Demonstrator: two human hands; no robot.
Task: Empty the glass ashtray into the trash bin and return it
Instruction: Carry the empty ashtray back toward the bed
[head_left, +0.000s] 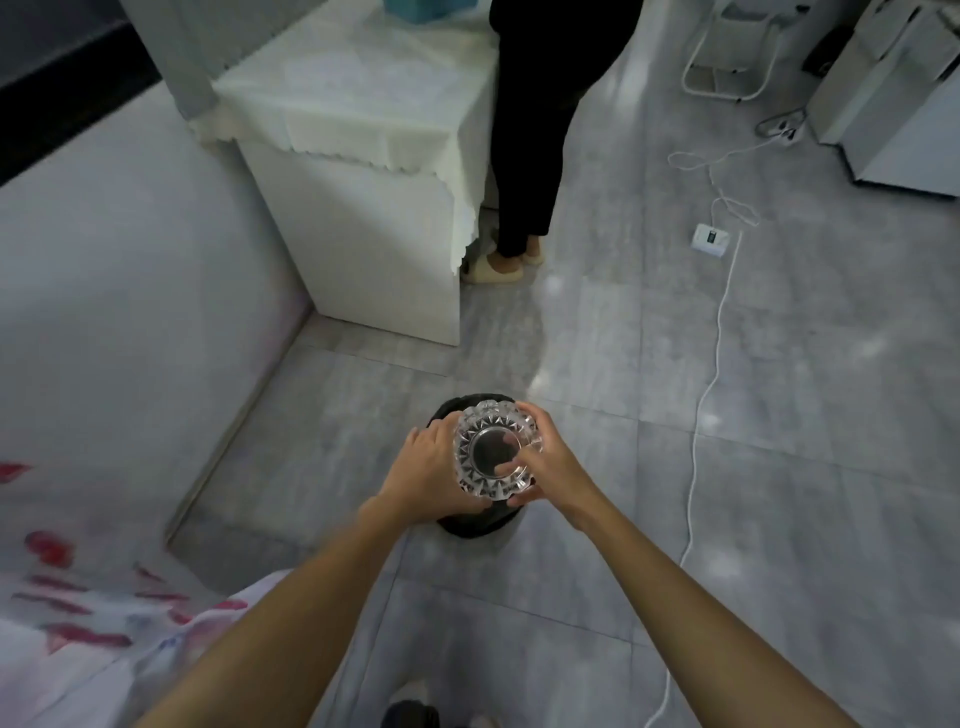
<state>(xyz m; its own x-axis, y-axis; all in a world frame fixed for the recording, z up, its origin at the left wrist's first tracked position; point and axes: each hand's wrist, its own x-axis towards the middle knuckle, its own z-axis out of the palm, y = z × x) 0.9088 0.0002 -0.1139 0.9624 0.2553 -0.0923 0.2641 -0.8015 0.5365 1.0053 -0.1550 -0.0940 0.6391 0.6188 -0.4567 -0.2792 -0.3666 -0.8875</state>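
A cut-glass ashtray (493, 449) hangs directly over a dark round trash bin (470, 522) on the grey tiled floor. My left hand (423, 470) grips its left rim. My right hand (550, 457) holds the right rim, with a finger showing through the glass. The ashtray's flat round base faces the camera, so it looks tipped or upside down. Most of the bin is hidden behind my hands and the ashtray.
A white cabinet (384, 249) under a pale cloth stands ahead on the left, with another person's legs (524, 171) beside it. A white cable (706, 395) and power strip (710, 238) lie on the floor at right. A bed with a red-patterned sheet (78, 597) fills the left.
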